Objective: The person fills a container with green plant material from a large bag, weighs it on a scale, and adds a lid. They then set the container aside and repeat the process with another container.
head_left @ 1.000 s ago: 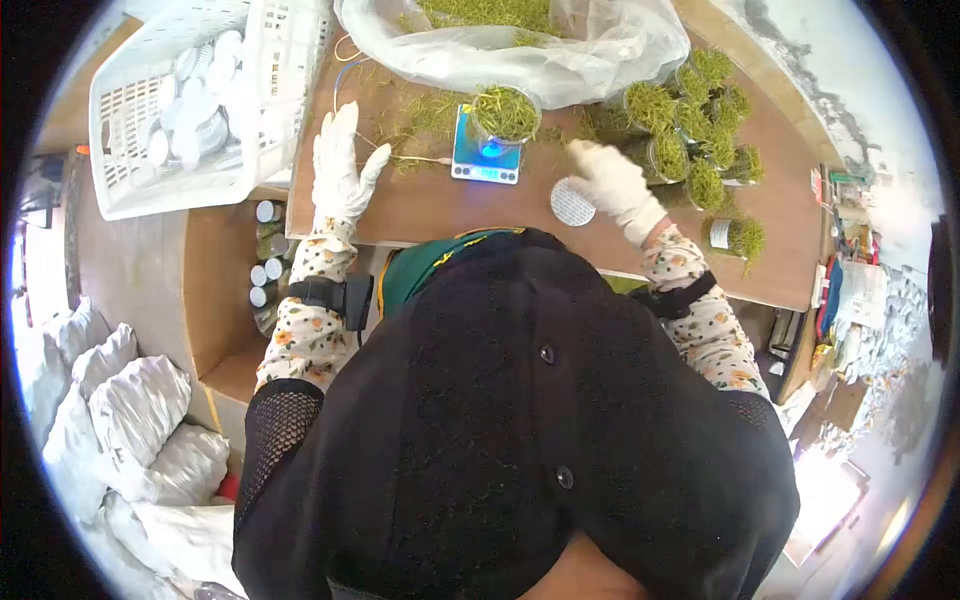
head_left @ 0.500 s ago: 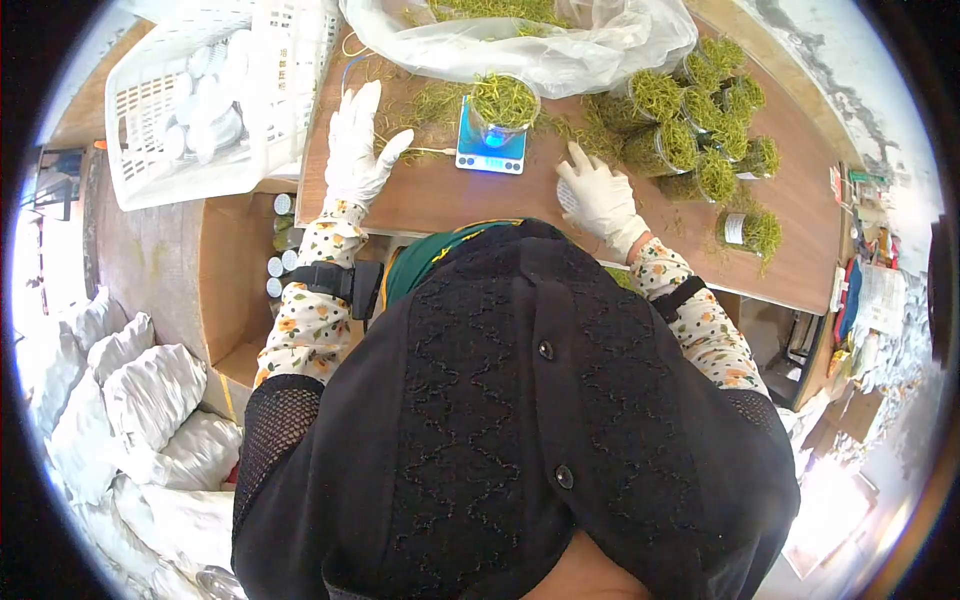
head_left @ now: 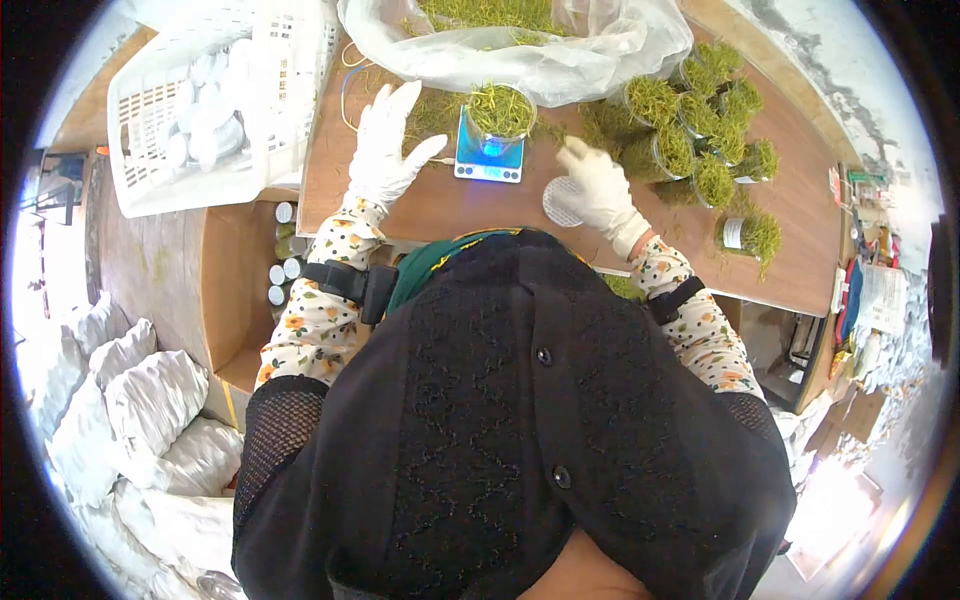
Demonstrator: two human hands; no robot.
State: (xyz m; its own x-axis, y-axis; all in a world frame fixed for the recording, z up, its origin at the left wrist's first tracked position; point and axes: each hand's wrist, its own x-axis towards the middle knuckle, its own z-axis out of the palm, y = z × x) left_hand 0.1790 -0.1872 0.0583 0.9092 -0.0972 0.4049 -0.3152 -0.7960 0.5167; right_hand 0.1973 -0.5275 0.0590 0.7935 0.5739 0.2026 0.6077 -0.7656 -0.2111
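My left hand (head_left: 383,145), in a white glove, is open with its fingers spread over the table, left of a small digital scale (head_left: 489,165). On the scale stands a clear plastic jar (head_left: 500,113) filled with green-yellow dried stems; the scale's display glows blue. My right hand (head_left: 597,187), also white-gloved, is right of the scale, fingers loosely extended. Close beside its palm and thumb, a round white lid (head_left: 562,202) with a patterned face lies on the table. Whether the thumb touches the lid is hard to tell.
Several filled jars (head_left: 712,183) stand at the right, one lying tilted (head_left: 748,235) nearer me. Behind the scale is a large clear plastic bag (head_left: 600,70) of stems. A white crate (head_left: 190,190) with white lids sits at the left, above a cardboard box (head_left: 235,290). Loose stems litter the tabletop.
My left hand has moved right, toward the scale. My right hand has shifted slightly, uncovering more of the lid, which now sits a little farther left and nearer me.
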